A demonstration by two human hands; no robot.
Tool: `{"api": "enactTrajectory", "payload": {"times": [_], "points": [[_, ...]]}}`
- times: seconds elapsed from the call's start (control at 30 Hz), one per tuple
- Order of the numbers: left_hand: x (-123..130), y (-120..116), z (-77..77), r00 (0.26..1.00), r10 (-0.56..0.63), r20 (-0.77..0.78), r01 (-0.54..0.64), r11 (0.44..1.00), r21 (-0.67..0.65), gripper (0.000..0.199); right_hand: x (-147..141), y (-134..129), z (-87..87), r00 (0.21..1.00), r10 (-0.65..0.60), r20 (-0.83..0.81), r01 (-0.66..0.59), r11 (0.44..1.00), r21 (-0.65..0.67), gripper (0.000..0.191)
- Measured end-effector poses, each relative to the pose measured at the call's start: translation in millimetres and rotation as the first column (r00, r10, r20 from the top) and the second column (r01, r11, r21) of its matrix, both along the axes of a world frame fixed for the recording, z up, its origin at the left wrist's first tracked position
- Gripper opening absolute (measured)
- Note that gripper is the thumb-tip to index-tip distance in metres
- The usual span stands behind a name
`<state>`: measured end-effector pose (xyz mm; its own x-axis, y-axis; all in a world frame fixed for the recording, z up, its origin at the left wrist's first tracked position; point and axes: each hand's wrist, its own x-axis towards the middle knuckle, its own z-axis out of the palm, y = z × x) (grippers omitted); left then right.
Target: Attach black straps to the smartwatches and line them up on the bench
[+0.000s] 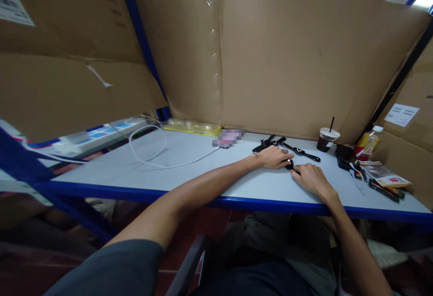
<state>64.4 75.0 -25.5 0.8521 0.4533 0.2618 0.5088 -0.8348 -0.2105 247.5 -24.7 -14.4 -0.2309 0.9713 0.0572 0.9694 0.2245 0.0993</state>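
Both my hands are over the right half of the table (189, 174). Between them is a glossy black tool (290, 164), mostly hidden, which looks like a spokeshave. My left hand (273, 157) is curled around its left end, with a ring on one finger. My right hand (311, 178) has its fingers bent over the other end. Just beyond them lies a black spokeshave (301, 152), its two handles pointing left and right. More black tools of the same look (267, 143) lie in a loose group behind my left hand.
A lidded cup with a straw (327, 140) and a drink bottle (368, 143) stand at the back right. Near them lie a printed packet (387, 174) and black-and-orange tools (384, 190). A white cable (176, 166) runs to a blurred-out object (228, 138). Cardboard (287, 57) walls the back.
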Motion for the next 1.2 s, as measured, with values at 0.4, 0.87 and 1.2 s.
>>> {"api": "enactTrajectory", "payload": {"times": [0.4,0.87,1.2], "points": [[-6.7,10.1,-1.8,0.999,-0.041,0.02,0.041,0.999,-0.026,0.035,-2.7,-1.3,2.9,1.0,-0.021,-0.008,0.02,1.0,-0.017,0.048],[20.7,-9.1,-7.6,0.968,0.234,0.091,-0.226,0.97,-0.091,0.045,-3.7,-2.1,3.9,1.0,-0.022,0.003,0.022,1.0,-0.011,0.044],[16.3,-12.9,-4.4,0.992,0.098,0.073,-0.089,0.989,-0.115,0.024,-0.4,-0.2,-0.4,1.0,0.009,-0.011,-0.009,1.0,0.025,0.043]]}}
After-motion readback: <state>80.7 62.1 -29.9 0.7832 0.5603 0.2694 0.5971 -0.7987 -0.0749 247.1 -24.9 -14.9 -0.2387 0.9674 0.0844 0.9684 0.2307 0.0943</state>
